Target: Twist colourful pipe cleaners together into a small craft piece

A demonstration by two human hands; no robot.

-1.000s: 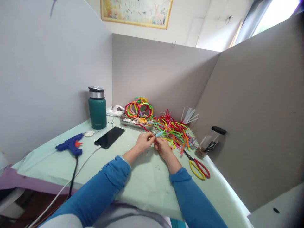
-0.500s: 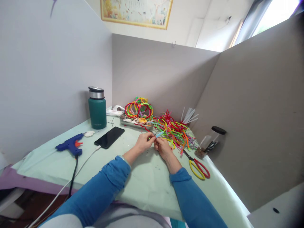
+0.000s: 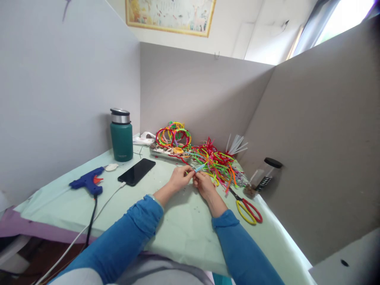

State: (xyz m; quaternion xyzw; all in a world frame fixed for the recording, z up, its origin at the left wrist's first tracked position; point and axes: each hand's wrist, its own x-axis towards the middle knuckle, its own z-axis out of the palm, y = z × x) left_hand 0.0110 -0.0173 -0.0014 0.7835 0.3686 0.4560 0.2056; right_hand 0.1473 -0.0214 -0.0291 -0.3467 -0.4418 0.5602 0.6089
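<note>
Both my hands meet over the middle of the table, fingertips pinched close together. Between them is a light blue pipe cleaner piece (image 3: 200, 168), its end pointing away toward the heap. My left hand (image 3: 179, 177) is closed on its near end, where a bit of red shows at the fingertips. My right hand (image 3: 204, 184) is closed beside it, thumb and fingers at the same piece. Just beyond lies a tangled heap of coloured pipe cleaners (image 3: 218, 158). Fingers hide part of what is held.
Scissors (image 3: 248, 211) with red and yellow handles lie right of my right hand. A metal tray (image 3: 160, 153) holds rings and small bits. To the left are a phone (image 3: 137, 171), a blue glue gun (image 3: 87, 181) and a green bottle (image 3: 121, 138). A clear jar (image 3: 265, 176) stands right.
</note>
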